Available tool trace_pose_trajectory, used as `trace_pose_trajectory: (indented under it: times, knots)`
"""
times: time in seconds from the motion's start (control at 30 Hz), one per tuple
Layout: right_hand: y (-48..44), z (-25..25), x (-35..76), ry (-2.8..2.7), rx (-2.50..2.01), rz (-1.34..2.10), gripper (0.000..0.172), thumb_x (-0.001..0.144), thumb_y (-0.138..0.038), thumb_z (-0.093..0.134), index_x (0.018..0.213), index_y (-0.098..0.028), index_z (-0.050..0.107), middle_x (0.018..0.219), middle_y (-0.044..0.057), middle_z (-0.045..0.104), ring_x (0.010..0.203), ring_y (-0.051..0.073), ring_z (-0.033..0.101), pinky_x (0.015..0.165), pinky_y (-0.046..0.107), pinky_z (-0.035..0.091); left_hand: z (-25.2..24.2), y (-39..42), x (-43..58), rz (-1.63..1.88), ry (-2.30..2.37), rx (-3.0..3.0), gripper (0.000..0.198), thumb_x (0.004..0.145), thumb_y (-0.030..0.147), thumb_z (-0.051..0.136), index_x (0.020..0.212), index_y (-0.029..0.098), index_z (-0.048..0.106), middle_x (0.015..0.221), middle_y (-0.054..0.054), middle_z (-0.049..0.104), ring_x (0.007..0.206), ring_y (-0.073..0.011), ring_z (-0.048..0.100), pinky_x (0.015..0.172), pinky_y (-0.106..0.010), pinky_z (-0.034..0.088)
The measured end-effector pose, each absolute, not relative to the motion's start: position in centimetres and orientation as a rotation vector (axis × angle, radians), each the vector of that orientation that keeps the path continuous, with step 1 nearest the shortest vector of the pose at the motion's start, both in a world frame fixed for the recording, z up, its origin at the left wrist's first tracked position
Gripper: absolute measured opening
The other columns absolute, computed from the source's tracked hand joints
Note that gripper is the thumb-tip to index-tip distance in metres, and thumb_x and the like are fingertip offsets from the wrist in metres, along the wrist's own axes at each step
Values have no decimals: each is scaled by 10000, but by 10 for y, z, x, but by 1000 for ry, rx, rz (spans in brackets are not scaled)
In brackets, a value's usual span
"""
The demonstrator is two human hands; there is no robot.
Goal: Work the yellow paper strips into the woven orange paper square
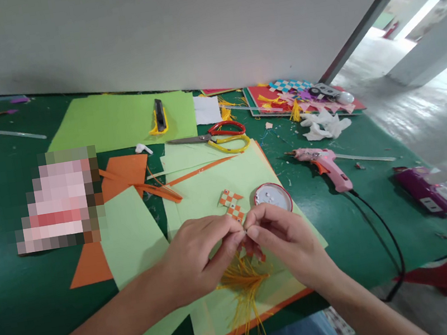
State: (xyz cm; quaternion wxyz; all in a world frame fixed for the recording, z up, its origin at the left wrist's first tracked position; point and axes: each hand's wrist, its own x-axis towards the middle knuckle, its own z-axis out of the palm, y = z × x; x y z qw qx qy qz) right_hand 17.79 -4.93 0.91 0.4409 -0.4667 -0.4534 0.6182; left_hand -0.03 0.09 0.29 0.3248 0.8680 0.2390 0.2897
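Green matting covers the work table [9,292], which is backed by a pale wall along its far edge. At the near middle, a small woven ornament [231,204] of orange and white paper strips is held up over a stack of light green sheets [209,186]. It is pinched at its lower corner between the fingertips of the left hand [199,259] and the right hand [279,238]; both hands are closed narrowly, thumb against forefinger, and the fingertips of the two hands nearly touch. A yellow tassel [245,288] hangs below the hands and is spread over the near edge of the paper; whether it is joined to the ornament cannot be told.

Just right of the ornament, a round white lid with a red rim [273,196] lies on the green paper. Farther right, a pink glue gun [322,163] rests on the mat, with its black cord trailing toward the near right. Beyond the paper stack, scissors with red and yellow handles [222,136] are seen, and a yellow utility knife [160,118] lies on a larger green sheet. Orange paper pieces [125,174] lie to the left.
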Motion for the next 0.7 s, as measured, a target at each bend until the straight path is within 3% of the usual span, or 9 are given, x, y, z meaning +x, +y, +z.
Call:
trace_pose_trajectory:
  times: [0.7]
  knots:
    - [-50, 10, 179, -1141, -1176, 1480, 79, 882, -231, 580, 819, -183, 584, 668, -26, 591, 582, 79, 526, 561, 190, 453, -1, 1, -1, 747, 634, 2261, 190, 963, 193, 383, 852, 184, 537, 709, 35, 605, 585, -74, 525, 584, -185, 384]
